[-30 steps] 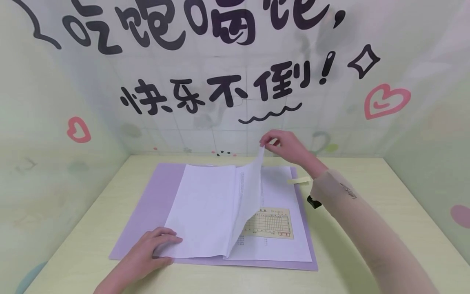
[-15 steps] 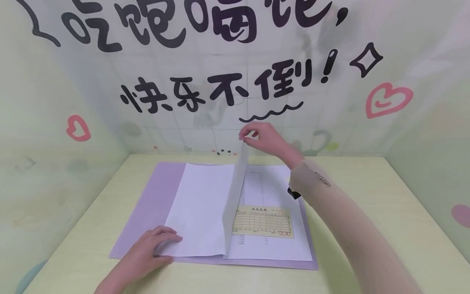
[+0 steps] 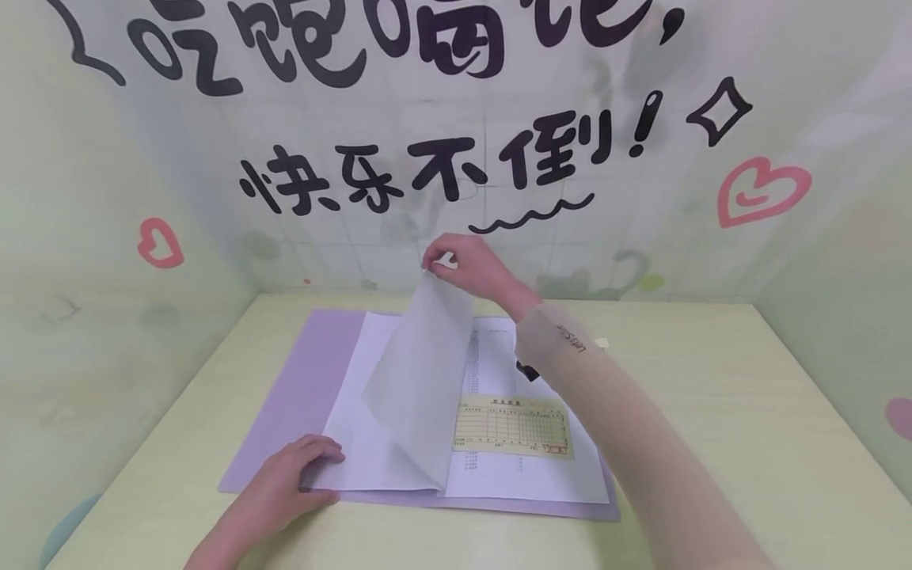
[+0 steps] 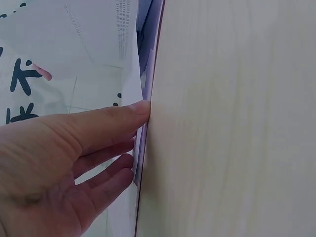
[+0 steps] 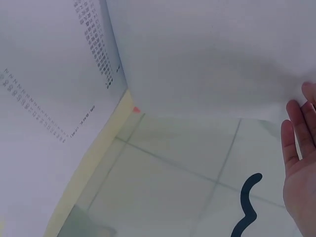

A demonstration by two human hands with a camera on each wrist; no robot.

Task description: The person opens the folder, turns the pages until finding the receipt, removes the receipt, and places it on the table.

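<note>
An open purple folder [image 3: 294, 380] of white sheets lies flat on the table. In the head view my right hand [image 3: 466, 261] pinches the top corner of a lifted page [image 3: 420, 372], which stands bent over the left sheets. The right wrist view shows the fingers [image 5: 296, 133] at that page's edge. My left hand [image 3: 288, 483] rests at the folder's lower left corner, its fingers on the white sheet and its thumb [image 4: 118, 121] at the folder's edge. A yellowish printed form [image 3: 513, 427] lies on the right-hand printed sheet [image 3: 530, 483].
The pale wooden table [image 3: 720, 412] runs up to a wall [image 3: 370, 245] with black lettering and hearts. A small pale yellow strip [image 3: 602, 343] shows beside the right sleeve [image 3: 627, 427]. A dark object [image 3: 527, 370] sits under that sleeve.
My right hand has moved left, carrying the page from the right side past upright to lean over the left sheets. More of the yellowish form is uncovered. The left hand stays put.
</note>
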